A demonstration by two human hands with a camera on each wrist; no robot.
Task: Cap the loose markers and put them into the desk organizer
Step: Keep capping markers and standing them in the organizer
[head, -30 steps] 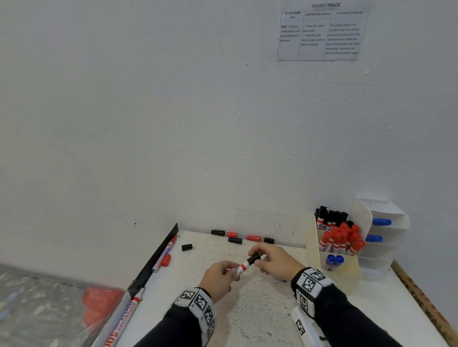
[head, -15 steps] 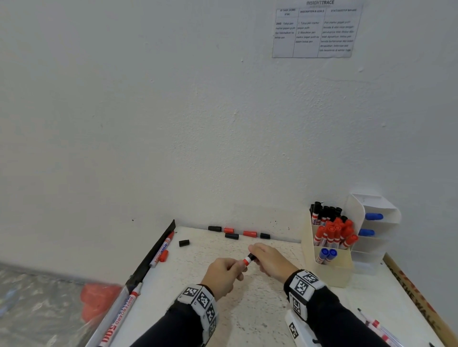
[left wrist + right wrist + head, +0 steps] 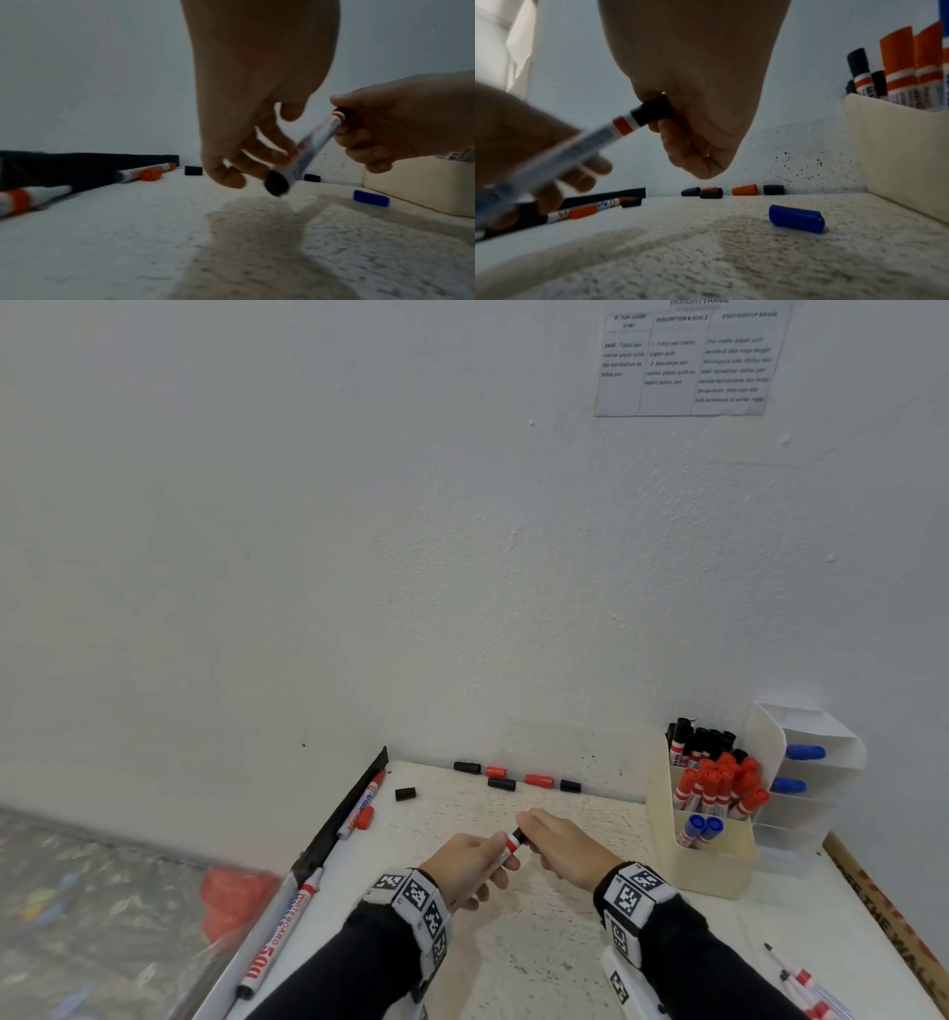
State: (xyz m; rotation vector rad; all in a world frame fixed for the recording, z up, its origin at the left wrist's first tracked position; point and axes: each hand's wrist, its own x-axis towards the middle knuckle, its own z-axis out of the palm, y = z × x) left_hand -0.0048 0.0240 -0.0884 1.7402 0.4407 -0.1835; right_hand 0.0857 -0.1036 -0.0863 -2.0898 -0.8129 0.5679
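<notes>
Markers fill the cream desk organizer (image 3: 714, 870) at the right of the table (image 3: 539, 958), standing upright in tiers; black-capped markers (image 3: 690, 744) at the back by the wall, red-capped markers (image 3: 719, 785) in the middle compartment, two blue-capped markers (image 3: 699, 829) in the front one; just behind it a white rack (image 3: 801, 726) holds two blue items on separate shelves, too small to tell more. In the middle of the table, above the surface, the left hand (image 3: 470, 868) curls its fingers round the barrel of a white marker (image 3: 577, 148) with a red band; the right hand (image 3: 570, 850) pinches the black cap (image 3: 654, 111) sitting on that marker's tip, thumb and fingers closed about it; whether the cap is fully seated, I cannot tell. Loose caps (image 3: 518, 779), black and red, lie in a row along the wall; another black cap (image 3: 405, 794) sits apart to the left; a blue cap (image 3: 797, 221) lies on the table near the organizer's base. Along the left edge lie a red marker (image 3: 359, 806) with a red cap touching it and, nearer, a second long marker (image 3: 280, 942); more markers (image 3: 806, 988) show at the bottom right corner.
</notes>
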